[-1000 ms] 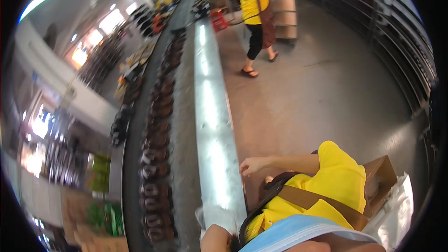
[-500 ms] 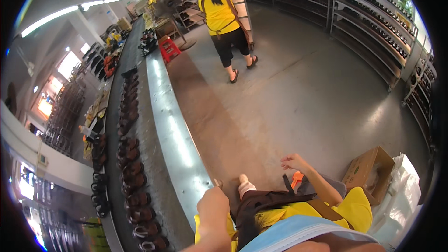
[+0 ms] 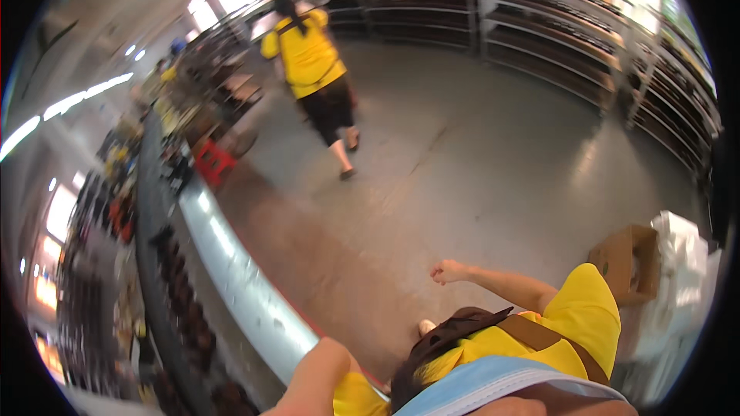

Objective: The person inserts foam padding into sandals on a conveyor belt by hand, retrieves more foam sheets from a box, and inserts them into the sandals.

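Observation:
My right hand [image 3: 449, 271] is held out over the floor in front of me, fingers loosely bent and a little apart, with nothing visible in it. My left hand [image 3: 330, 353] is low beside the long metal ledge [image 3: 254, 285]; its fingers are turned away and hidden, so any contact or hold cannot be made out. Left of the ledge, rows of dark shoes [image 3: 185, 304] stand on a long conveyor belt [image 3: 154, 262], smeared by motion. I wear a yellow shirt and a brown apron [image 3: 443, 339].
Ahead, a person in yellow [image 3: 312, 62] walks with their back to me. A red stool [image 3: 213, 162] stands by the ledge's far end. Racks of shoes [image 3: 539, 46] line the far side. At right are an open cardboard box [image 3: 626, 266] and white plastic bags [image 3: 678, 250].
My view has swung to the right and blurred. The person ahead has stepped on. My right hand has shifted left with its fingers more bent; my left hand has dropped lower.

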Demonstrator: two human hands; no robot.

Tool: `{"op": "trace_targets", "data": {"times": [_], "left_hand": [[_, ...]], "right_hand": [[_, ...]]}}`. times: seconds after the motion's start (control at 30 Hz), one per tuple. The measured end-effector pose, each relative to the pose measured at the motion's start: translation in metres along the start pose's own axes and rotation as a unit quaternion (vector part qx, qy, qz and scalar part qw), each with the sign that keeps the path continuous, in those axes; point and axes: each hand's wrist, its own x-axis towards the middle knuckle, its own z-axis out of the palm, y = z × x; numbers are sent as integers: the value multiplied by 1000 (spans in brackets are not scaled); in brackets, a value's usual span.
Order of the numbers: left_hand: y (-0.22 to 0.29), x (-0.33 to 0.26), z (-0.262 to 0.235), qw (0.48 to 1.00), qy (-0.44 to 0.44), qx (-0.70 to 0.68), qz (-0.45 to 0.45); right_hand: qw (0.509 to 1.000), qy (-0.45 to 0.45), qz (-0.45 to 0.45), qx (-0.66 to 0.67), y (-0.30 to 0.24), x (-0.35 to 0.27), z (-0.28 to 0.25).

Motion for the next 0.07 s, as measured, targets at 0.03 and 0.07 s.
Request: {"op": "trace_targets", "data": {"times": [0.03,0.07], "left_hand": [[-13,-7,11,995,-63,-81,11],[-44,-22,15,977,-133,-169,13]], "right_hand": [[999,-4,35,-20,3,13,-2],[999,17,49,-4,1,26,-16]]}}
